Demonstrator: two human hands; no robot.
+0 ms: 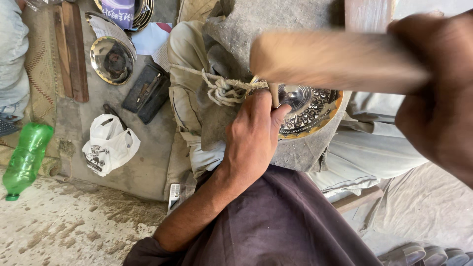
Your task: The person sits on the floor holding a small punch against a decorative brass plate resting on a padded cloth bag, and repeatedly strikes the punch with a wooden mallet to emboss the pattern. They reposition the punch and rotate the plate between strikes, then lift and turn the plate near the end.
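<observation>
My left hand grips a thin metal punch held upright, its tip on an engraved round metal plate with a gold rim. The plate rests on a grey cloth-covered block in my lap. A knotted cord ties the cloth near my left hand. Close to the camera at the right, my right hand holds a wooden mallet, blurred, raised above the plate and the punch.
On the floor at the left lie a green plastic bottle, a white plastic bag, a dark tool case, a shiny metal bowl and wooden strips. Another person's sleeve shows at the far left.
</observation>
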